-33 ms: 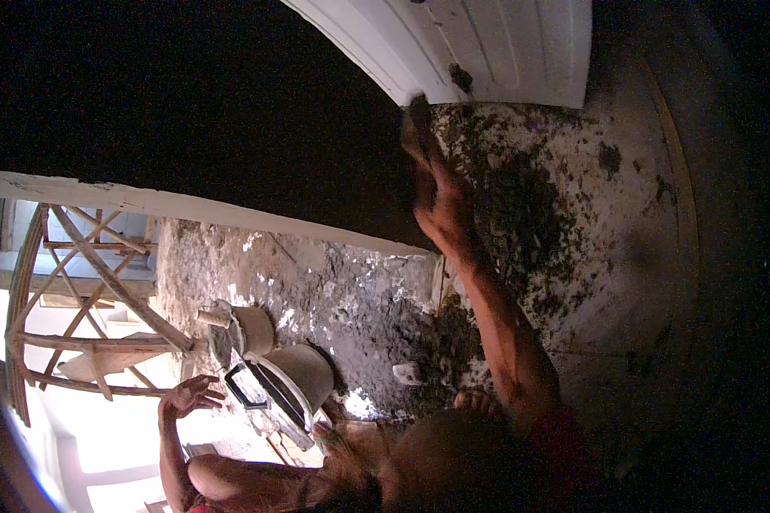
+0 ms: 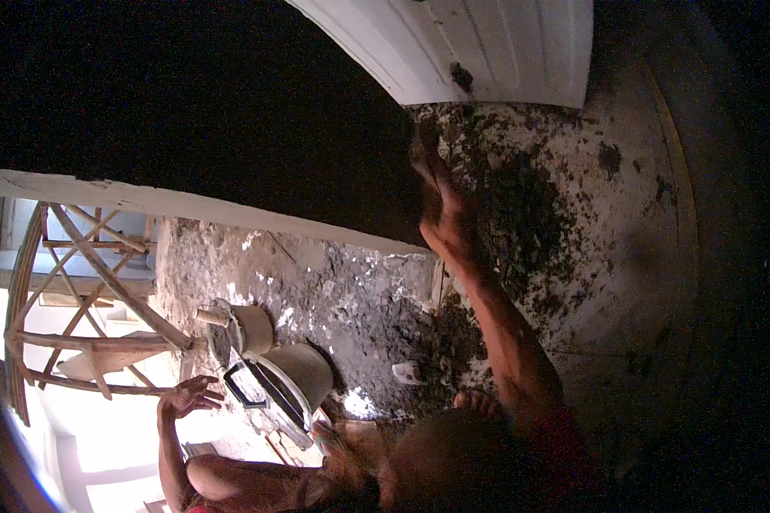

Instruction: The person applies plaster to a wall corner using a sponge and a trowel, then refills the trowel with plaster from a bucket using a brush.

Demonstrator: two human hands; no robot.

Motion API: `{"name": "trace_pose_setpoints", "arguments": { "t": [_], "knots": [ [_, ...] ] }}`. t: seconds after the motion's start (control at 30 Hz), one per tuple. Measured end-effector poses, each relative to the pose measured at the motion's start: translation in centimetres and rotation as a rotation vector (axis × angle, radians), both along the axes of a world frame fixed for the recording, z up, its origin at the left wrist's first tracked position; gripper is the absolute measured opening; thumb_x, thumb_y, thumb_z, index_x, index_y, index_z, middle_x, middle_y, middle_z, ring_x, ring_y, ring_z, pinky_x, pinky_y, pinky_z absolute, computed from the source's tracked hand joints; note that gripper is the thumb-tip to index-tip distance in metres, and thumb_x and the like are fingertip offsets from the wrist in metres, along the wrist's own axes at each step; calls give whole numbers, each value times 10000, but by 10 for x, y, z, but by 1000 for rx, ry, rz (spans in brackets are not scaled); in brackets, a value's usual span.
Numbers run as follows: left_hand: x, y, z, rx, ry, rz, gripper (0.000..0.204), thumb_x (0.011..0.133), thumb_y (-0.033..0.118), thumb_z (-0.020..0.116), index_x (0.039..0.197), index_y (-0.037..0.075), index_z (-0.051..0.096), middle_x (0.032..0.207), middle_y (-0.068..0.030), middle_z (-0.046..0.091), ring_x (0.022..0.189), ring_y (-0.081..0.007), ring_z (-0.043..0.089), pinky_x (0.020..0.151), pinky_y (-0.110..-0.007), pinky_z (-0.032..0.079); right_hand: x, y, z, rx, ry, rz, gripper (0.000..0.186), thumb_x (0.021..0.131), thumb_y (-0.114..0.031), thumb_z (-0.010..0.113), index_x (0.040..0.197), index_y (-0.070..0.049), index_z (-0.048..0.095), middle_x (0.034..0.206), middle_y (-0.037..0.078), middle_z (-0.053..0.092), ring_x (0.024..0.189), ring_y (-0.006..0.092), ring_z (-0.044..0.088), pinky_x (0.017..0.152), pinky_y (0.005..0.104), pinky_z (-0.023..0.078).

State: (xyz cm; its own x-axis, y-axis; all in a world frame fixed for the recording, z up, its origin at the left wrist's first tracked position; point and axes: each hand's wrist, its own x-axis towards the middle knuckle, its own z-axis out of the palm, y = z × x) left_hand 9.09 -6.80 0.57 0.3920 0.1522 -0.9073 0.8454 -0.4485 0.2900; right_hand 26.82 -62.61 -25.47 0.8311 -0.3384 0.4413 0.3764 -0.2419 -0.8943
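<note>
My right hand [image 2: 441,209] is stretched upward, flat against a pale surface smeared with dark wet mud [image 2: 522,205], fingers extended with mud at the fingertips. My right forearm runs down from it toward my knee at the lower edge. My left hand [image 2: 188,395] hovers at the lower left, fingers spread and holding nothing. It is just left of a pale bucket with a black rim [image 2: 295,376]. A smaller bucket [image 2: 250,329] stands behind that one. Bare toes [image 2: 479,402] show beside the mud-strewn ground.
A white panelled board [image 2: 488,51] leans at the top. A long white beam [image 2: 188,209] crosses the left half. A wooden lattice frame [image 2: 77,291] stands at the far left. Rough, crumbled mud covers the ground [image 2: 351,299]. The upper left is dark.
</note>
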Motion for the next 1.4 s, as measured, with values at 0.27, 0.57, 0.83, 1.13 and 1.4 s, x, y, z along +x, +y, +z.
{"name": "trace_pose_setpoints", "arguments": {
  "t": [0.27, 0.57, 0.83, 1.13, 1.4],
  "knots": [
    [-3, 0, 0, 9, -13, 17, 497, 973, 367, 471, 1351, 51, 404, 1136, -225, 616, 998, -316, 635, 866, -402, 518, -24, -50, -18, 296, 183, -133, 291, 969, -104, 470, 1236, -16, 545, 1180, 150, 608, 1123, 230, 566, 918, 342, 449],
    [-7, -7, 4, 13, -15, 22, 497, 959, 357, 503, 1329, 35, 424, 1121, -228, 622, 996, -321, 637, 871, -408, 516, -9, 6, -64, -62, 44, -12, 354, 939, -2, 456, 1288, -9, 513, 1249, 193, 580, 1177, 308, 547, 958, 377, 435],
    [-18, -10, 7, 20, -41, 52, 497, 946, 348, 532, 1309, 21, 441, 1109, -231, 627, 994, -326, 638, 875, -413, 515, -28, -43, -45, 192, 331, -59, 266, 986, -160, 463, 1158, 19, 557, 964, 154, 637, 899, 242, 619, 773, 364, 473],
    [-14, -27, 9, 36, -47, 44, 498, 932, 339, 564, 1287, 5, 460, 1094, -235, 632, 991, -331, 640, 880, -420, 513, 26, -11, -56, -61, -24, -107, 402, 945, -23, 422, 1345, -26, 456, 1257, 228, 559, 1175, 335, 546, 972, 396, 425],
    [-28, -29, 15, 11, -92, 112, 635, 887, 407, 618, 1301, -33, 421, 1015, -263, 639, 935, -360, 653, 883, -456, 511, -69, -24, -40, 232, 357, -107, 493, 1002, -367, 428, 1247, 58, 484, 1070, 169, 587, 936, 211, 557, 824, 360, 445]
  ]
}}
